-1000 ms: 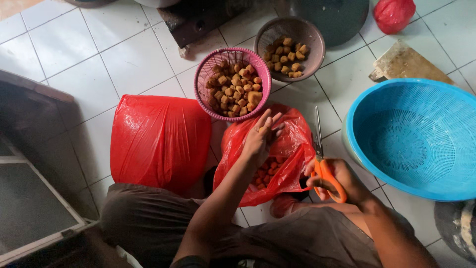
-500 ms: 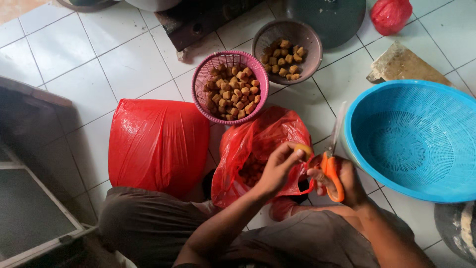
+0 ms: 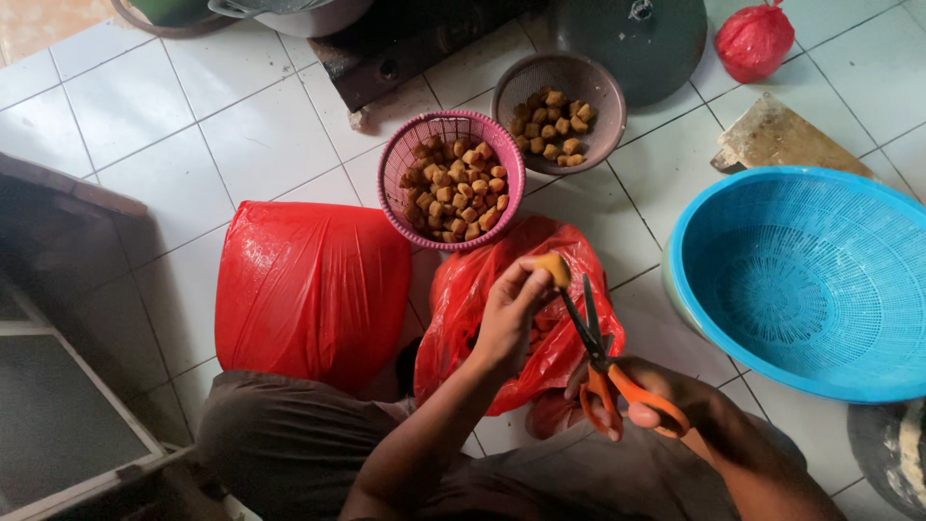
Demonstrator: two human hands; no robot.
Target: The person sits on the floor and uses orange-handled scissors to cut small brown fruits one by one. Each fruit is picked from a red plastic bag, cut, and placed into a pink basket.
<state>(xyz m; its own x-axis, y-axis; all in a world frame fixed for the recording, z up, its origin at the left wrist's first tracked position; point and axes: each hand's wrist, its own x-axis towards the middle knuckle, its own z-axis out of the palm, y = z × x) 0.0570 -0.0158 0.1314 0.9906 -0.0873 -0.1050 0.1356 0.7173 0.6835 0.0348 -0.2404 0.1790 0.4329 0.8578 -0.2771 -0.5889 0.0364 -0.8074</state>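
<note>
My left hand [image 3: 509, 314] holds a small golden-brown puff [image 3: 553, 268] up over an open red plastic bag [image 3: 473, 299] on the tiled floor. My right hand [image 3: 666, 400] grips orange-handled scissors [image 3: 600, 352], whose dark blades point up at the puff and sit just beside it. A pink basket [image 3: 397, 164] beyond the bag holds several of the same brown pieces. A grey basket [image 3: 603, 82] farther back holds several more.
A full, closed red bag [image 3: 309, 289] lies to the left. A large blue perforated basin [image 3: 801, 280] stands at the right, a wooden board [image 3: 781, 140] behind it. A small knotted red bag [image 3: 754, 41] and dark pots sit at the back. My knees are at the bottom.
My left hand left the open bag with a brown piece and raised it. My right hand brought the scissors' blades up to that piece.
</note>
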